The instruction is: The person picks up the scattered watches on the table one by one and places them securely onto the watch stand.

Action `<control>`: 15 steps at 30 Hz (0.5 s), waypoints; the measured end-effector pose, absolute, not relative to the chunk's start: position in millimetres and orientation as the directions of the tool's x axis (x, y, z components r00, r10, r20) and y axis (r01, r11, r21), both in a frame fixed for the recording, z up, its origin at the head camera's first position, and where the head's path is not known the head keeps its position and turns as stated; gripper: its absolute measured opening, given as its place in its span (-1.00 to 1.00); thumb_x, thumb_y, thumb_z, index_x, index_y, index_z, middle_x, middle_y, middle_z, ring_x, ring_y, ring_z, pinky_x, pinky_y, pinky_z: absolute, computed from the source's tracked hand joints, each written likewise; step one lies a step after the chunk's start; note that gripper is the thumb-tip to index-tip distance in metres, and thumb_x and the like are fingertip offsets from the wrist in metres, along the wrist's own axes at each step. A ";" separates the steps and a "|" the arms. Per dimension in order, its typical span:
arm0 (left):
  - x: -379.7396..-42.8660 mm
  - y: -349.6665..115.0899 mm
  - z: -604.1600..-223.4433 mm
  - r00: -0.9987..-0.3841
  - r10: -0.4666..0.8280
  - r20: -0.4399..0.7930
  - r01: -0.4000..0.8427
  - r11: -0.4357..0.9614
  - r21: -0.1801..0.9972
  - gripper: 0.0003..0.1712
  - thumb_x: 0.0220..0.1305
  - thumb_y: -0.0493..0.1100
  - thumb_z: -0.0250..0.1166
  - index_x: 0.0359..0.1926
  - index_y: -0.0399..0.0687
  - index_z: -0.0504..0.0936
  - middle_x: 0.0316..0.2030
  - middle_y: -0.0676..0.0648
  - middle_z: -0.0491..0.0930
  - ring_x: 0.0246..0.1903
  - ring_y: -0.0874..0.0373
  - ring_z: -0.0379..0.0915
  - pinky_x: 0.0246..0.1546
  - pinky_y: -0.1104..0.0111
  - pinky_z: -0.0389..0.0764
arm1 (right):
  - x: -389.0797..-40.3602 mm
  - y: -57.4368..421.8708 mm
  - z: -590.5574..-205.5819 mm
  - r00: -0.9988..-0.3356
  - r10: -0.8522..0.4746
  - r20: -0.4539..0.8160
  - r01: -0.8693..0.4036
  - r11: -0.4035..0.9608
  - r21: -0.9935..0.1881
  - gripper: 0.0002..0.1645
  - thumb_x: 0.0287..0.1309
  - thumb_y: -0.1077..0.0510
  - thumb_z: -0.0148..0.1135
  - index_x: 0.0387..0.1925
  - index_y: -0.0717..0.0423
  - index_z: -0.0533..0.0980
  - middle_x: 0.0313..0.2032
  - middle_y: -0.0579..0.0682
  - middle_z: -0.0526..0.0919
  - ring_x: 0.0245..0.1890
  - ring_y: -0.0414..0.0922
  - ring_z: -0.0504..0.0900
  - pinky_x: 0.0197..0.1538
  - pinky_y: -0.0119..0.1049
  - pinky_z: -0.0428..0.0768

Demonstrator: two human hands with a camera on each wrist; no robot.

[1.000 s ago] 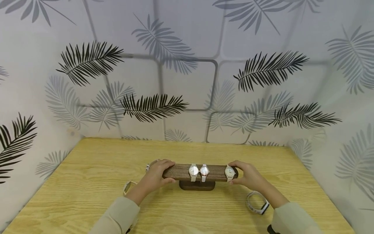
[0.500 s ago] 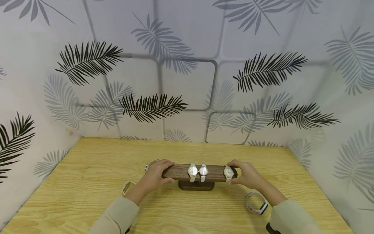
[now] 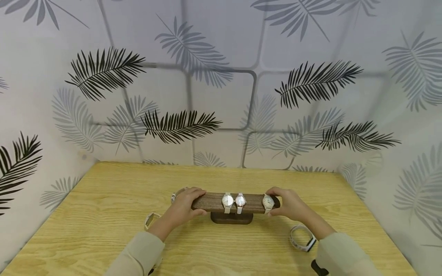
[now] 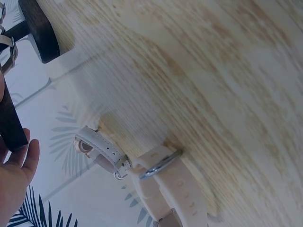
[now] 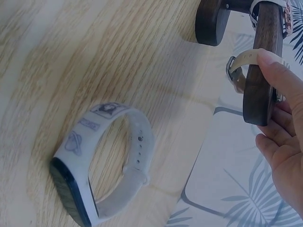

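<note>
A dark wooden watch stand [image 3: 211, 202] stands on the table, its bar lying crosswise above a small base. My left hand [image 3: 182, 205] grips the bar's left end, thumb in front and fingers behind. Two light-strapped watches sit side by side at the bar's middle, a white-faced watch [image 3: 227, 200] and a rose-rimmed watch [image 3: 240, 201]. Near the right end is a cream-strapped watch [image 3: 268, 202], pinched on the bar by my right hand [image 3: 289, 205]. In the right wrist view its strap [image 5: 247, 57] wraps the bar under my thumb, with the buckle hanging below.
On the table [image 3: 214, 249], a white fitness band [image 5: 78, 142] with a dark screen lies below my right hand. Left of the stand are a white-strapped watch [image 4: 102, 146] and a pale pink-strapped watch [image 4: 182, 189]. A leaf-patterned backdrop [image 3: 221, 96] rises behind.
My right hand has shifted slightly left, and the cream-strapped watch has slid a little along the bar toward the middle. My left hand keeps its grip on the bar's end.
</note>
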State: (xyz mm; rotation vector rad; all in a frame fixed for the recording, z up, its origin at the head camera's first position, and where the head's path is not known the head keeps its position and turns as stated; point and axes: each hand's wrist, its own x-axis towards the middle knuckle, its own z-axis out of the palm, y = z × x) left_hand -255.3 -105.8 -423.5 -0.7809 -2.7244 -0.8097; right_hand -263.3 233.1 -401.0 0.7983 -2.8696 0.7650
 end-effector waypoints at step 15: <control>-253.6 -105.0 -422.6 -0.846 0.428 0.320 0.533 0.716 0.452 -0.33 -0.07 -0.07 0.40 0.10 -0.21 0.45 0.04 -0.15 0.48 0.04 -0.08 0.41 0.02 0.08 0.48 | -265.4 223.5 -400.5 -0.875 -0.454 0.165 -0.478 0.762 -0.437 -0.35 -0.30 0.14 0.49 -0.06 0.22 0.48 -0.12 0.12 0.60 -0.17 0.01 0.58 -0.18 -0.17 0.59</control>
